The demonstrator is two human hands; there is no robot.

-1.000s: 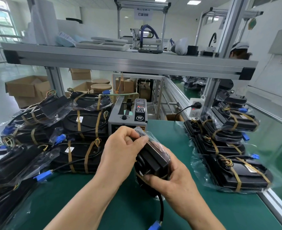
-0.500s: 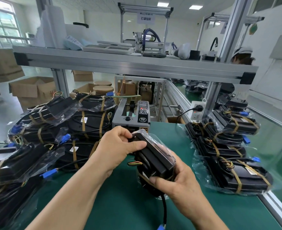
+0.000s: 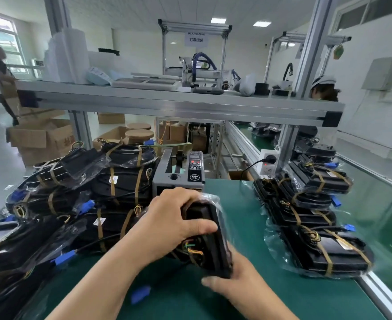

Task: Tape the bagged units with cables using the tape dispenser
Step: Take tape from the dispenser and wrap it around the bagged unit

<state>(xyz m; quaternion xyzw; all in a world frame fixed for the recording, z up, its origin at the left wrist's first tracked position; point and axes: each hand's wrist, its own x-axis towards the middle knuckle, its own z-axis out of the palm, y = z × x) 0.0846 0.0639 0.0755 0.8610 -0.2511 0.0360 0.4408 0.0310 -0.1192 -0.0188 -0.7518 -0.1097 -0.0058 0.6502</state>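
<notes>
Green bench mat [image 3: 306, 301], taped stacks [image 3: 121, 181] left and right of the grip. Left hand [image 3: 167, 225] and right hand [image 3: 236, 280] clasping one bagged unit [image 3: 213, 239], seemingly untaped; tape dispenser [image 3: 179, 172] just beyond.

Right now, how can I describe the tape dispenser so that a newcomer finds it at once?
Look at the green table under the aluminium shelf. At its far edge, between the left pile of bagged units and the right pile, stands the tape dispenser. It is the only grey box, with a black panel and red lights.
</notes>
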